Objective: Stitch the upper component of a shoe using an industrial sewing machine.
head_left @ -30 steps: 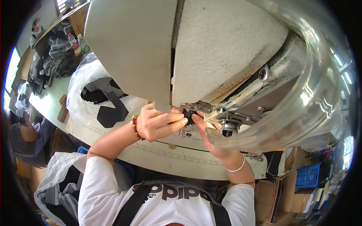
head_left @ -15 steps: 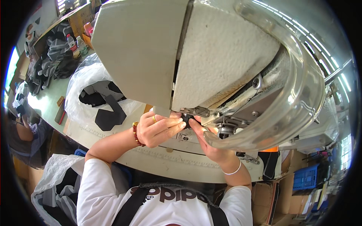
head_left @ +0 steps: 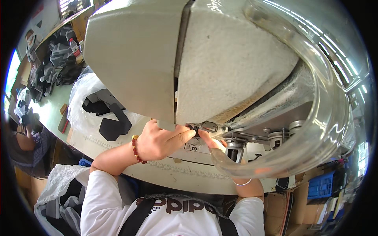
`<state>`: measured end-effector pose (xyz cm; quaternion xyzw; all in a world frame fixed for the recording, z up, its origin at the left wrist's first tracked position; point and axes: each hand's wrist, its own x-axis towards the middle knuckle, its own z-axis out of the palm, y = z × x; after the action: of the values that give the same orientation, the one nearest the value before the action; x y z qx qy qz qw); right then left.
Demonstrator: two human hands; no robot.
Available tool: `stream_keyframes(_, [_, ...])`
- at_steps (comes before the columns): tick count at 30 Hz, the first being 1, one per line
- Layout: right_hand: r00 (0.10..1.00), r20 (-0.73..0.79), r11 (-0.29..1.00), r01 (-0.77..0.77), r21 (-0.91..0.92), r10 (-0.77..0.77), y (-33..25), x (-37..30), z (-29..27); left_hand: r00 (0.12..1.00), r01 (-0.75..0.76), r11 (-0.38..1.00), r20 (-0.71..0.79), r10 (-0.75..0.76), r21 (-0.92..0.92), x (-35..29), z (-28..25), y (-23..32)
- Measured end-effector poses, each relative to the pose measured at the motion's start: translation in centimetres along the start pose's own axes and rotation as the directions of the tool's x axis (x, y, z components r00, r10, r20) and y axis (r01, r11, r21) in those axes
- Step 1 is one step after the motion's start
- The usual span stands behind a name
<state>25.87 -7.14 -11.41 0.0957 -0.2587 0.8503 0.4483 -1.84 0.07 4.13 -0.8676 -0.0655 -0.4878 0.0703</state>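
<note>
A sewing machine head (head_left: 130, 63) looms over the work and hides part of what lies under it. Beneath its needle area, a small black fabric piece (head_left: 195, 128) shows between my fingertips. My left hand (head_left: 157, 141) pinches it from the left, fingers curled and thumb pointing right. From the other side my right hand (head_left: 214, 144) closes on it with its fingertips; a clear curved guard (head_left: 252, 170) and metal machine parts cover much of this hand. Only a sliver of the piece is visible. The machine bed (head_left: 169, 169) lies below both hands.
Left of the machine, a clear plastic bag (head_left: 78, 104) holds black cut pieces (head_left: 115, 124). Further left are a heap of dark and grey fabric (head_left: 61, 55), a bottle (head_left: 74, 46) and another person (head_left: 27, 145). At right stands a blue crate (head_left: 321, 185) by cardboard boxes.
The machine head fills more of the view and sits slightly lower. My left fingers have curled in more, and less of the black piece shows. The guard now covers more of my right hand.
</note>
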Motion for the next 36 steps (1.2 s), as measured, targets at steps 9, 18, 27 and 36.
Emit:
stream_keyframes(9, [0.973,-0.163,0.766,0.022,-0.642,-0.165,-1.3,1.7,4.6,0.999,0.015,1.0,0.034,-0.015,-0.006,-0.1,0.5,-0.4])
stream_keyframes(18, [0.981,-0.191,0.983,-0.008,-0.182,-0.028,-1.7,1.8,5.7,0.999,-0.052,0.994,-0.005,0.053,0.096,-0.5,0.9,-0.6])
stream_keyframes(27, [0.942,-0.263,0.251,0.209,0.945,0.209,-1.3,1.4,7.5,0.998,-0.053,0.993,0.031,0.05,0.105,-1.3,0.8,-0.9])
stream_keyframes(36, [0.955,-0.18,0.005,0.184,0.983,0.237,-1.0,1.8,9.1,0.996,0.084,0.955,-0.009,-0.09,-0.283,-2.5,2.3,-2.7])
